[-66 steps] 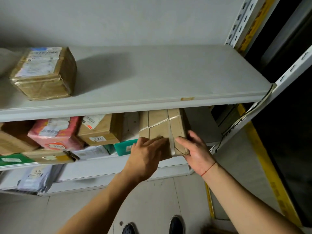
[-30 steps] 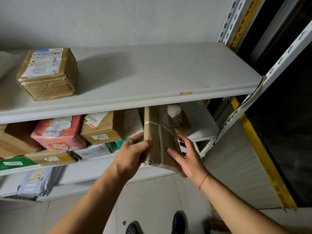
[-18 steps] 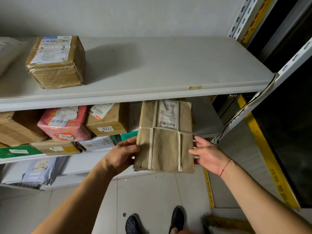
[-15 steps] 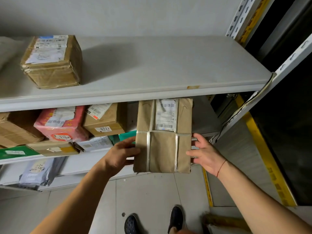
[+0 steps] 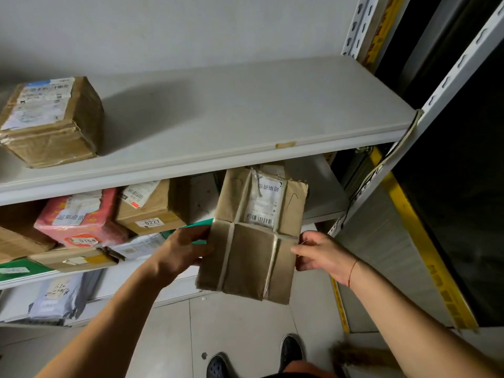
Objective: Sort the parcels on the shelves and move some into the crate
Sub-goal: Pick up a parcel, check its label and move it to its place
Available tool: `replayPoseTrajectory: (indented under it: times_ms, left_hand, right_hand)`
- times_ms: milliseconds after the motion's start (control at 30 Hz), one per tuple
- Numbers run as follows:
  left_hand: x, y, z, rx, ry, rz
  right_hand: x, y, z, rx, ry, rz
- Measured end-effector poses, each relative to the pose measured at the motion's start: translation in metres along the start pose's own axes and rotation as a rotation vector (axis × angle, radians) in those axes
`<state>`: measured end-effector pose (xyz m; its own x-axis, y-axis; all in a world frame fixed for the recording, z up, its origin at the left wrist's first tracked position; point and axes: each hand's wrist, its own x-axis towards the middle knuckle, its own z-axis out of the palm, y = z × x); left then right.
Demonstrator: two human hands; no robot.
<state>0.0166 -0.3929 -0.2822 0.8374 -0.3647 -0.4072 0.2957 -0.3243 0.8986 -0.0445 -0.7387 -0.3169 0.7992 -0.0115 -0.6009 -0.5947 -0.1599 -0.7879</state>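
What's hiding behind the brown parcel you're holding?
Behind the brown parcel peek a green parcel at its left edge and bare middle shelf to its right. Whatever sits directly behind is covered.

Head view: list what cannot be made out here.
- Crate: not in view.
- Brown paper parcel: its label text is too small and blurred; the back face is turned away.
- Left hand and right hand: fingers hidden behind the parcel.
- Lower shelf: its back is shadowed by the top shelf.
- Grey bag: print is blurred.
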Motion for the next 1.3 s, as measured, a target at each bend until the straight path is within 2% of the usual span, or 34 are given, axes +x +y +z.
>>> replayPoseTrajectory:
  times_ms: [67, 133, 167, 233, 267, 333, 400, 467, 533, 633, 700, 767, 800, 867, 933, 1033, 1133, 1300]
  left_hand:
    - [0.002, 0.023, -0.002, 0.199, 0.000, 0.077]
    - [0.010, 0.045, 0.000, 0.431, -0.025, 0.145]
    - [0.015, 0.055, 0.003, 0.537, -0.027, 0.178]
    - [0.026, 0.070, 0.007, 0.723, 0.016, 0.259]
    - [0.030, 0.076, 0.008, 0.795, 0.032, 0.292]
    - [0.037, 0.086, 0.008, 0.887, 0.049, 0.317]
    - [0.042, 0.093, 0.007, 0.901, 0.065, 0.306]
    - [0.044, 0.099, 0.007, 0.905, 0.064, 0.307]
    - [0.046, 0.098, 0.010, 0.879, 0.051, 0.330]
    - [0.047, 0.084, 0.014, 0.800, 0.132, 0.480]
    - [0.048, 0.067, 0.017, 0.812, 0.275, 0.635]
    - [0.044, 0.043, 0.023, 0.885, 0.427, 0.668]
    - [0.040, 0.028, 0.024, 0.880, 0.469, 0.616]
    - [0.028, -0.003, 0.025, 0.727, 0.477, 0.422]
    - [0.021, -0.033, 0.025, 0.538, 0.408, 0.192]
    - [0.020, -0.042, 0.026, 0.238, 0.267, -0.052]
    - [0.020, -0.041, 0.024, -0.129, 0.080, -0.159]
    - [0.016, -0.046, 0.018, -0.310, -0.121, -0.173]
  right_hand:
    - [0.008, 0.001, 0.001, -0.229, 0.135, -0.024]
    - [0.012, -0.006, 0.001, -0.524, 0.471, -0.264]
    - [0.011, -0.015, 0.002, -0.601, 0.573, -0.457]
    - [0.007, -0.043, 0.004, -0.731, 0.531, -0.797]
    - [0.007, -0.057, 0.005, -0.835, 0.477, -0.892]
    - [0.012, -0.075, 0.007, -1.010, 0.384, -0.938]
    - [0.012, -0.087, 0.007, -1.055, 0.289, -0.806]
    - [0.007, -0.102, 0.007, -0.942, 0.142, -0.592]
    - [0.005, -0.111, 0.010, -0.830, 0.027, -0.478]
    - [0.012, -0.101, 0.014, -0.660, 0.058, -0.396]
    - [0.016, -0.085, 0.012, -0.505, 0.078, -0.334]
    - [0.014, -0.067, 0.007, -0.283, 0.096, -0.257]
    - [0.013, -0.055, 0.003, -0.157, 0.113, -0.222]
    - [0.009, -0.037, -0.004, 0.105, 0.117, -0.160]
    - [0.006, -0.016, -0.009, 0.319, 0.118, -0.091]
    - [-0.007, -0.002, -0.002, 0.468, 0.099, -0.024]
    - [-0.017, 0.012, 0.010, 0.557, 0.134, 0.012]
    - [-0.022, 0.043, 0.022, 0.703, 0.126, -0.005]
